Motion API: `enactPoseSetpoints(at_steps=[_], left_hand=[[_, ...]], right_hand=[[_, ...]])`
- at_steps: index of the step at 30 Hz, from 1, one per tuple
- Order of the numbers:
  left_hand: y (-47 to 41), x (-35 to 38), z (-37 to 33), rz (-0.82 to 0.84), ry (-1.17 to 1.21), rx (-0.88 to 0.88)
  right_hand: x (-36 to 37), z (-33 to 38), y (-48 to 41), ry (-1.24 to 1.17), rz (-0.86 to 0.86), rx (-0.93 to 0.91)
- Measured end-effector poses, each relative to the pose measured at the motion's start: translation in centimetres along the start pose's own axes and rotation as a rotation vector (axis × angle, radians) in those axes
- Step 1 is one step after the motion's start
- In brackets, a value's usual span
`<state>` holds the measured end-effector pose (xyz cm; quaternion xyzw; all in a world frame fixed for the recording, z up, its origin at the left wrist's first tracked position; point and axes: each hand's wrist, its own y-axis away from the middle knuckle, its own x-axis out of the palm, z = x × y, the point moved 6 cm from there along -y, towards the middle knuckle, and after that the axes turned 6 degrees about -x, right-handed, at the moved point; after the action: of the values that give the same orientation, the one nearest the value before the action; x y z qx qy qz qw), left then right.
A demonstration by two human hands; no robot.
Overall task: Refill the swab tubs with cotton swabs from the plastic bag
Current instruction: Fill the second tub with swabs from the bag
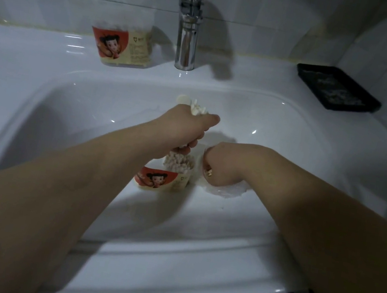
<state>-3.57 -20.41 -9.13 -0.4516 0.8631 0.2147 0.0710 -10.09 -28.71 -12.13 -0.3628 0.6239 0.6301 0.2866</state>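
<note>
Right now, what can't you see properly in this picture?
Head view:
Tub in the sink: its opening, partly behind the left hand holding swabs.
Bag: mostly under the right hand.
Tap: top cut off by the picture's edge.
Black tray: contents too dark and blurred.

A white sink [42,102] and silver faucet [187,44] are shown. Red-and-cream cartoon labels are borne by the back tub [121,45] left of the faucet and the front tub [164,181] of white swabs [178,163]. A black tray [336,89] is seen right of the faucet.

Bare forearms [54,187], gold ring [208,172] on the right hand [223,166]
</note>
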Motion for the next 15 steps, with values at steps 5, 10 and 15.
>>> enactPoseSetpoints(at_steps=[5,10,15], left_hand=[[-0.2,0.1,0.2,-0.004,-0.095,0.019],[-0.1,0.4,-0.1,-0.052,-0.342,0.119],[-0.1,0.0,-0.2,-0.069,-0.408,0.138]], right_hand=[[-0.9,-0.7,-0.1,-0.114,-0.118,0.006],[-1.6,-1.2,0.5,-0.043,-0.151,-0.001],[-2.1,-2.0,0.9,-0.098,-0.211,-0.007]])
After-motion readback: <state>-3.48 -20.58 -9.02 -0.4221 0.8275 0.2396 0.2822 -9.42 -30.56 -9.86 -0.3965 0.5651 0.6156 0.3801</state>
